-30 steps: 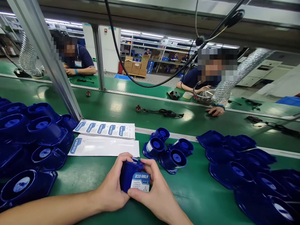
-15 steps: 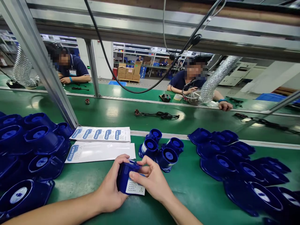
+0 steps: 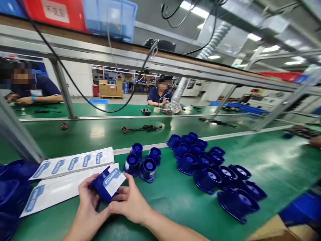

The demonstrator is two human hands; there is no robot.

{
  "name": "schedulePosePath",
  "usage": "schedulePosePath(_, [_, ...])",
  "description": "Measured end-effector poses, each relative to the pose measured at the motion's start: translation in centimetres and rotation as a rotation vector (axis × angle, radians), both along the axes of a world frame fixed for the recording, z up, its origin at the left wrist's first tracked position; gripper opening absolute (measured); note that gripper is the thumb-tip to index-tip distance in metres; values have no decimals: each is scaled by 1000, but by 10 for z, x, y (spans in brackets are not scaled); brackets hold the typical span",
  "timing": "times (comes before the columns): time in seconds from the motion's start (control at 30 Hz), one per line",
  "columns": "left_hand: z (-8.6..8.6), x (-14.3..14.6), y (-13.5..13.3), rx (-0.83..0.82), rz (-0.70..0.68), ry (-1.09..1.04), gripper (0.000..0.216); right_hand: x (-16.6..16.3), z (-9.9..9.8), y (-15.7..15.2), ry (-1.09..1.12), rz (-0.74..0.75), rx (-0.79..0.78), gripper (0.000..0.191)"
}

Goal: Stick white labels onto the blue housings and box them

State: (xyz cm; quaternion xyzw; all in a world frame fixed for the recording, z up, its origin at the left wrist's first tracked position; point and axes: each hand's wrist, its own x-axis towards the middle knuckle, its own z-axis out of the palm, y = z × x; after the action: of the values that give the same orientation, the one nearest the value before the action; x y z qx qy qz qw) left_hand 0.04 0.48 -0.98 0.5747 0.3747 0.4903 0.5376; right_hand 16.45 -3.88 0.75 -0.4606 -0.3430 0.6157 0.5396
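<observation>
The housing (image 3: 99, 186), likely light, stiff and slick, is grasped by left hand (image 3: 88, 203) at eight o'clock, right hand (image 3: 132, 203) at four; grip sides, not label (image 3: 114, 182).

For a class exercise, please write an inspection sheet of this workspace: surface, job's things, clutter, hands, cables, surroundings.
Surface: glossy green worktop, reflecting light.
Job's things: blue cylindrical plastic housing, tilted, with a blue-and-white printed label; white rectangular label sheets at left; more blue plastic housings grouped left, centre and right.
Clutter: small dark-red round part on the far green surface.
Hands: bare left hand and bare right hand, both holding the housing.
Cables: black cable loop hanging ahead; black bundled cable lying beyond.
Surroundings: silver metal framing; people in dark-blue tops.
</observation>
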Motion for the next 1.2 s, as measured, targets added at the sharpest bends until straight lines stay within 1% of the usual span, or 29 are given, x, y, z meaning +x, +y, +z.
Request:
schedulePosePath(0.03, [0, 1, -1, 18, 1, -13, 94, -1, -2, 3, 6, -10, 4, 111])
schedulePosePath(0.1, [3, 2, -4, 42, -24, -62, 80, 3, -1, 7, -40, -48, 44, 91])
schedulePosePath(0.17, [8, 2, -8, 39, -48, -118, 63, 13, 5, 6, -152, -70, 111, 80])
schedulePosePath(0.2, [11, 1, -9, 28, -54, -134, 59, 19, 9, 5, -221, -60, 152, 77])
schedulePosePath(0.27, [13, 0, -10, -5, -64, -134, 60, 33, 15, 3, -326, -8, 224, 69])
schedulePosePath(0.33, [13, -1, -8, -45, -73, -102, 69, 42, 17, 2, -370, 42, 266, 63])
schedulePosePath(0.4, [9, -3, -4, -76, -76, -62, 77, 46, 16, 3, -382, 83, 277, 61])
schedulePosePath(0.5, [1, -7, 1, -81, -102, 23, 75, 42, 12, 5, -408, 114, 271, 58])
schedulePosePath(0.57, [-2, -10, 4, -28, -145, 109, 70, 40, 8, 5, -439, 118, 275, 56])
schedulePosePath(0.63, [-3, -14, 6, 76, -151, 234, 71, 40, 4, 5, -497, 85, 261, 56])
schedulePosePath(0.73, [2, -19, 9, 207, -117, 416, 77, 45, 0, 5, -672, -4, 206, 57])
schedulePosePath(0.83, [14, -22, 12, 210, -142, 523, 78, 52, 0, 6, -794, -14, 179, 59])
schedulePosePath(0.93, [23, -22, 15, 213, -193, 566, 70, 57, 3, 8, -774, 55, 183, 61])
schedulePosePath(1.0, [25, -20, 16, 215, -206, 564, 64, 58, 6, 11, -732, 99, 205, 59])
schedulePosePath(1.2, [29, -15, 14, 235, -201, 552, 51, 57, 7, 11, -655, 115, 230, 56])
